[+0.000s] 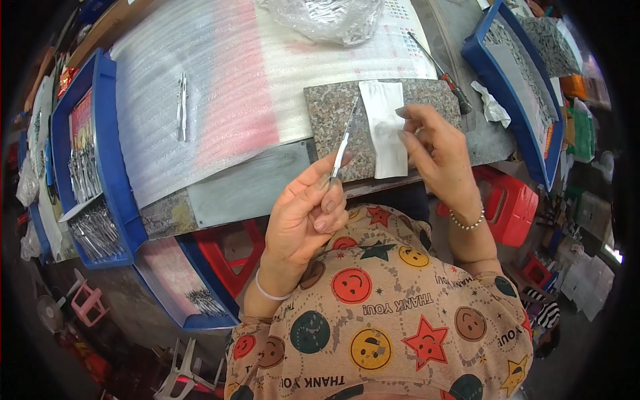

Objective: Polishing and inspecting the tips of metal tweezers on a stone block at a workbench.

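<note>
In my left hand (307, 210), a slim silver metal tool (342, 150) is pinched between thumb and fingers, its thin end pointing up and away. Its exact kind is too small to make out. Behind it lies a speckled granite slab (327, 110). A white cloth strip (388, 153) with a grey smudge runs across the slab. At the strip's right edge is my right hand (437, 147), thumb and forefinger apart and the other fingers curled, with nothing seen between them. Another slim metal piece (182, 110) rests on the foam sheet (227, 40) to the left.
Blue trays (123, 167) of metal pieces stand at left, and another blue tray (533, 143) at right. A screwdriver (457, 92) and crumpled tissue (491, 107) lie right of the slab. A plastic bag (333, 23) sits at the back. A red stool (510, 207) stands below the bench.
</note>
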Motion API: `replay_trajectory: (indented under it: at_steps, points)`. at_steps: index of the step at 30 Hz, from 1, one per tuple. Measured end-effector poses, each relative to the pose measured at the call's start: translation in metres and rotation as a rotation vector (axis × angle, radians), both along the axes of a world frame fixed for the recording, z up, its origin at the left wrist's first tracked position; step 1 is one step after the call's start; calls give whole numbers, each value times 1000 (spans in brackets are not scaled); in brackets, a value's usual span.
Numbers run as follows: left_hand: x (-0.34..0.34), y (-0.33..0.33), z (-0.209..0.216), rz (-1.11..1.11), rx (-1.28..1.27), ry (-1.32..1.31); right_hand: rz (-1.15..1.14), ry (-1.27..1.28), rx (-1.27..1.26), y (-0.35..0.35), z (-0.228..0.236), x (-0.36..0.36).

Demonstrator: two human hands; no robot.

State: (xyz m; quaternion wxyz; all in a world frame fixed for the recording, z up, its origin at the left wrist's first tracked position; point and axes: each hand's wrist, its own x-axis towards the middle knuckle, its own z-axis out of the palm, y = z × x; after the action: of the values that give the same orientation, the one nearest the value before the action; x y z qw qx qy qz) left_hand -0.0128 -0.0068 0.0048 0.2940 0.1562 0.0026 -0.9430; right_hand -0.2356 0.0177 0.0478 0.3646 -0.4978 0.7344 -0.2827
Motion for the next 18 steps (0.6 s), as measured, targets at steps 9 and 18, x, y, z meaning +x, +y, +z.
replay_trajectory:
  at_steps: [9, 18]
  points:
    - [13, 7, -6, 22, -8, 4, 495, 554, -205, -7, -4, 2]
    - [20, 13, -1, 73, 20, -38, 278, 637, -221, -19, -22, 34]
